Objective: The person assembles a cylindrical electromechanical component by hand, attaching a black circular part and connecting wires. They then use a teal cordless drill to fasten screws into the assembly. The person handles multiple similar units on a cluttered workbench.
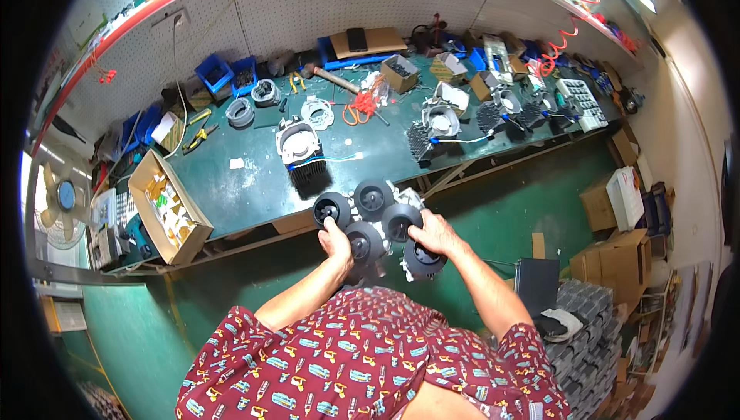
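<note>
I see the left hand [336,244] and right hand [436,233] gripping opposite sides of a cluster of black wheel-shaped parts [373,198], mostly between them, before the green workbench's [231,196] front edge.

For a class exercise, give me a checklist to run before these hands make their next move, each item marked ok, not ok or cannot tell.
1. Left hand on the black round parts: ok, thumb on the leftmost one.
2. Right hand on them: ok, at their right side.
3. Grip underneath: cannot tell, fingers mostly hidden.
4. Workbench front edge clear: not ok, an open cardboard box stands there at left.
5. Orange-handled scissors away from the hands: ok, lying farther back.
</note>
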`<state>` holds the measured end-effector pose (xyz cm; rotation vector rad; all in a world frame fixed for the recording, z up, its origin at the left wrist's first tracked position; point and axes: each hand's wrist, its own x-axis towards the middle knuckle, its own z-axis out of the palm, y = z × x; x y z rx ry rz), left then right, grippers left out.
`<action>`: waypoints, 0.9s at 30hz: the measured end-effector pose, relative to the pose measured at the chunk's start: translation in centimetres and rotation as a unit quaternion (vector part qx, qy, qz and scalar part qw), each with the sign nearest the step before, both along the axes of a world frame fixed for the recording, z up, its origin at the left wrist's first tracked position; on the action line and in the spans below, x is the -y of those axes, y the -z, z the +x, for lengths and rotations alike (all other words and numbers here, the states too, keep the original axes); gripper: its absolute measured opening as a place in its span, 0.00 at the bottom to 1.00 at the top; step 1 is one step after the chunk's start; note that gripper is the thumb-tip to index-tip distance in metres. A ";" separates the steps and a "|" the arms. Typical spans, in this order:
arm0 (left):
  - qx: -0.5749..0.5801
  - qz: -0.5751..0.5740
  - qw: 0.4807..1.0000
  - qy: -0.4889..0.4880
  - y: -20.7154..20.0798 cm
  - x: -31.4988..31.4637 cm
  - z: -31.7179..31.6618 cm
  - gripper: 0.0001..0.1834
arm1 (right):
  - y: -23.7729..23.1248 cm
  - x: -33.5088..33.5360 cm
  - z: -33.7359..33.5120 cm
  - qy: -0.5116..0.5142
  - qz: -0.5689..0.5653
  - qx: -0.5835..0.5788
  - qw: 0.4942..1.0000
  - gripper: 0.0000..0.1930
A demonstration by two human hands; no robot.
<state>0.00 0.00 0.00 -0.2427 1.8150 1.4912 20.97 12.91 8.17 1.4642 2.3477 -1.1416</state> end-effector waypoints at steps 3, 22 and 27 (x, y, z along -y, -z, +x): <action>0.071 0.029 0.993 -0.087 0.6 -5.1 3.6 0.35 | -1.1 -6.7 1.1 -0.038 0.022 0.033 0.998 0.36; -0.054 -0.095 0.946 -0.306 3.1 -13.7 2.7 0.37 | 7.5 -23.0 -2.0 -0.150 -0.079 -0.021 0.985 0.38; -0.112 -0.137 0.931 -0.320 4.3 -12.5 3.2 0.39 | 6.7 -23.4 0.4 -0.168 -0.081 -0.005 0.982 0.39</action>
